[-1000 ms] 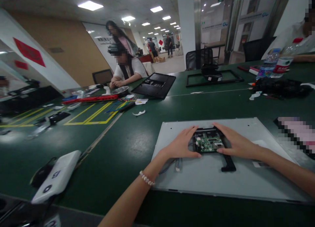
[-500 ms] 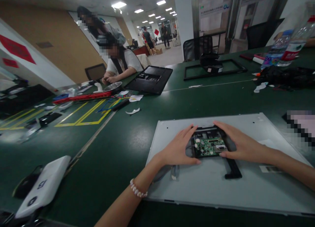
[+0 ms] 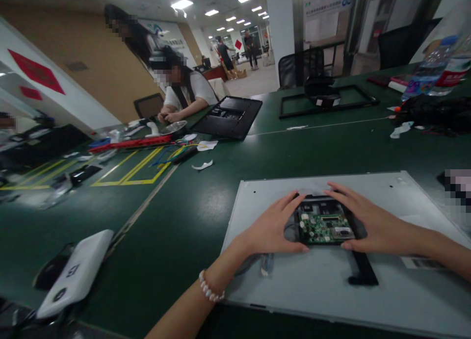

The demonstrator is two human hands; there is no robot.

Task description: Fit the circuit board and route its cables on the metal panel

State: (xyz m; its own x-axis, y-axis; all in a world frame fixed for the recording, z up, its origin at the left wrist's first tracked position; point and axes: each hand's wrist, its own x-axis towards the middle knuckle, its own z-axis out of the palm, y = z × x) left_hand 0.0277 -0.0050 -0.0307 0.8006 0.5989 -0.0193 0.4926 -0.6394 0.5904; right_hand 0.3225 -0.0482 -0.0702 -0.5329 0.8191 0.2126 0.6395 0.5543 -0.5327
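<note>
Evidently, the left hand (image 3: 270, 226) and right hand (image 3: 379, 226) share one hold: each is arched round an end of a black frame (image 3: 320, 197), fingers at its far edge, thumb at its near edge. Gripping both ends probably keeps it level and spares the green circuit board (image 3: 326, 228) inside, whose components face up. The frame is over the middle of a grey panel (image 3: 301, 290); whether it rests there or is slightly raised, I cannot tell. A black strip (image 3: 364, 270) runs from the frame toward the panel's near edge, and a short cable (image 3: 265, 265) lies on the panel by the left wrist, which wears a beaded bracelet (image 3: 210, 287).

The panel lies flat, presumably a steady base, on a dark green table (image 3: 147, 255). Left of the panel sits a white device (image 3: 79, 275); beyond that side, yellow tape (image 3: 142, 182) marks rectangles near a red strip (image 3: 140, 143). Beyond the panel are a black casing (image 3: 235, 116) and a thin black surround (image 3: 285, 107); bottles (image 3: 429, 71) stand past its far right corner. Farther from the panel, beyond the casing, a seated person's hands (image 3: 171, 116) meet, under bright ceiling lights (image 3: 182, 4).
</note>
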